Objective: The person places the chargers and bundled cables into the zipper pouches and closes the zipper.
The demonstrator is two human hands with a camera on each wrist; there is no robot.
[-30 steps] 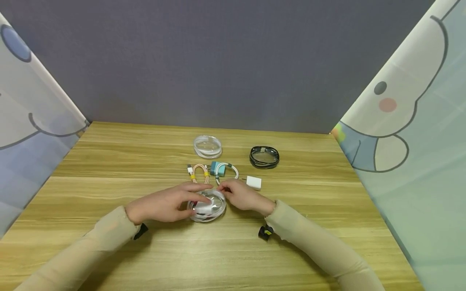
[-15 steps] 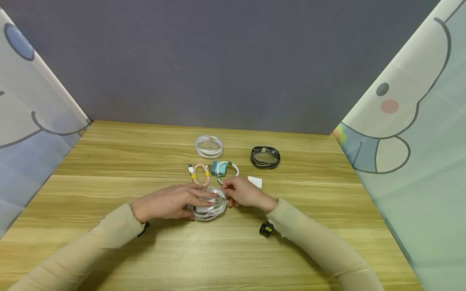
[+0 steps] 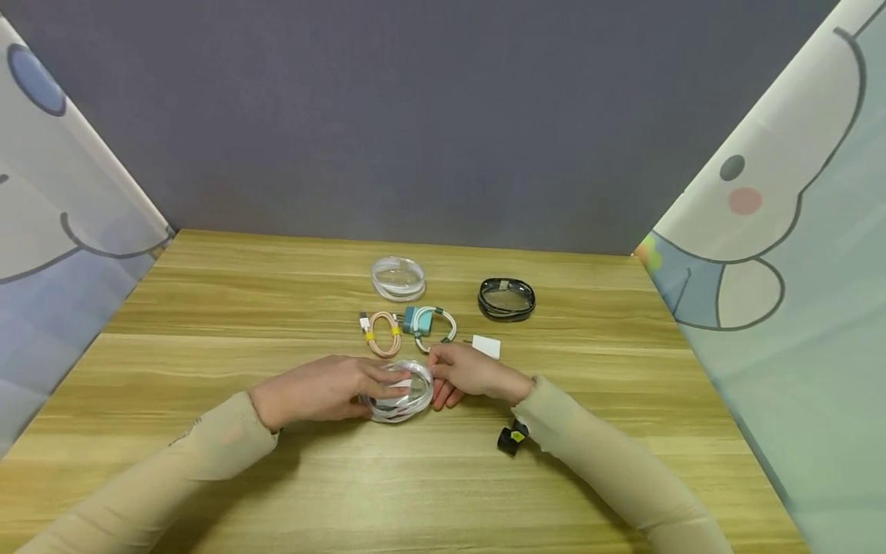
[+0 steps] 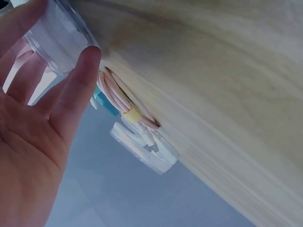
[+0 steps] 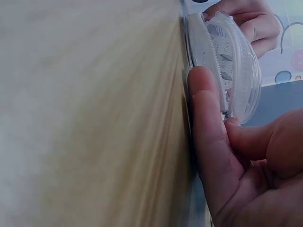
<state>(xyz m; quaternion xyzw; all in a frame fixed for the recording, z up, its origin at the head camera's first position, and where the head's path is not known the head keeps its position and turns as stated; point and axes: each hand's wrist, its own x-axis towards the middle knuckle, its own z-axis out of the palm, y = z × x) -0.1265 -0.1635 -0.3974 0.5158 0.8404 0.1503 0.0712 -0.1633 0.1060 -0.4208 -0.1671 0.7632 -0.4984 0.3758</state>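
Clear plastic round case (image 3: 400, 391), holding a coiled white cable, lies on the wooden surface (image 3: 208, 323) near its middle, between both hands. Left hand (image 3: 314, 388): fingers extended over the case's left side and top, touching it; the left wrist view shows the fingers (image 4: 71, 94) straight against the transparent shell. Right hand (image 3: 465, 375): at the case's right edge, fingers curled, thumb and fingertips pinching the rim; the right wrist view shows one finger (image 5: 206, 127) laid along the surface under the case's lower half and the lid (image 5: 236, 61) lifted slightly off the base on that side. Just behind the case: pink braided cable (image 3: 380, 332) bound with yellow ties, and beside it a white cable with teal plug (image 3: 425, 322). White charger block (image 3: 487, 346) lies just beyond the right hand. Farther back: second clear round case (image 3: 398, 278) and coiled black cable (image 3: 507, 298), well apart from each other. Small black and yellow clip (image 3: 511, 439) sits by the right sleeve (image 3: 595, 462). Grey wall behind; printed cartoon curtains (image 3: 782, 231) at both sides.
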